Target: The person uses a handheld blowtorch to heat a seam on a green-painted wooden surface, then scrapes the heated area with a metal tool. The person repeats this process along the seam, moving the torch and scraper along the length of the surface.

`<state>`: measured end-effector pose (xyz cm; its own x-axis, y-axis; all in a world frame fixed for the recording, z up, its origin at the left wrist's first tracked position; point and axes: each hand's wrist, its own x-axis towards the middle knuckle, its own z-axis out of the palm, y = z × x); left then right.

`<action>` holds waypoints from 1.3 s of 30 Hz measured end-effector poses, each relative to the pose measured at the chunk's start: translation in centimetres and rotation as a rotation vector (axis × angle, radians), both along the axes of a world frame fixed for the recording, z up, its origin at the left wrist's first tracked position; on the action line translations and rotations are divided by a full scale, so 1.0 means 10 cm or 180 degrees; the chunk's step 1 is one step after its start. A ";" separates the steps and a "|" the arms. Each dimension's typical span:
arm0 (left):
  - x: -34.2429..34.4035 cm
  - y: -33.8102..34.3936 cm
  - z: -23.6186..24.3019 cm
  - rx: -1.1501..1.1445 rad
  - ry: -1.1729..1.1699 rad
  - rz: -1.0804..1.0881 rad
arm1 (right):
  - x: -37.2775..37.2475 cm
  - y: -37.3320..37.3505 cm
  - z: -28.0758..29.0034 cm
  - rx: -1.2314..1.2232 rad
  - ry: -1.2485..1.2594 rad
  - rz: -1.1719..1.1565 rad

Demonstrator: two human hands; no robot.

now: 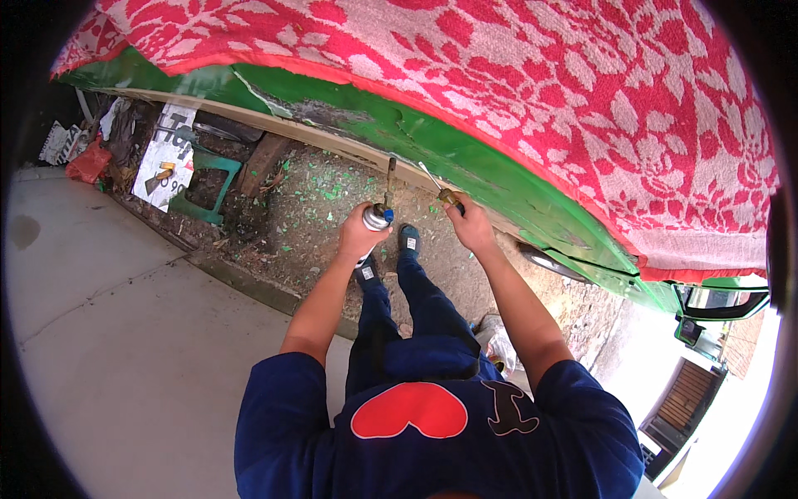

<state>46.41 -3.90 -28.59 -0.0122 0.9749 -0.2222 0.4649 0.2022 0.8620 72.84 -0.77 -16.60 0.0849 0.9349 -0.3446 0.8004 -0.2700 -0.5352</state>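
My left hand (356,234) is closed around a silver canister (375,218) with a blue-fitted torch head, its metal nozzle pointing up at the lower edge of a green vehicle body (366,116). No flame is visible. My right hand (472,224) grips a screwdriver-like tool (449,196) with a dark and yellowish handle; its pale metal tip lies just right of the nozzle, near the same edge. Paint on the green panel is cracked and peeling, with a tan strip (299,130) along its bottom.
A red-and-white floral blanket (582,100) covers the upper body. Green flakes litter the dirt ground (307,191). A printed white board (164,154), green plastic piece (223,183) and red bag (88,167) lie left, beside concrete (100,316). A side mirror (715,301) juts out at right.
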 end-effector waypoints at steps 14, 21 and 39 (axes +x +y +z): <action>-0.01 0.13 0.01 -0.0143 -0.0180 0.0035 | -0.11 0.06 -0.02 0.0122 -0.0146 -0.0011; 0.00 0.14 -0.01 0.0134 0.0081 0.0041 | -0.15 0.10 -0.01 -0.0099 -0.0071 -0.0112; -0.07 0.11 -0.12 -0.0093 -0.0121 -0.0018 | -0.35 0.35 0.11 -0.0017 -0.0250 0.0290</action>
<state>45.74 -2.79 -29.74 0.0024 0.9681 -0.2506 0.4332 0.2249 0.8728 69.32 2.70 -15.49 0.0266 0.9382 -0.3451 0.8611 -0.1968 -0.4687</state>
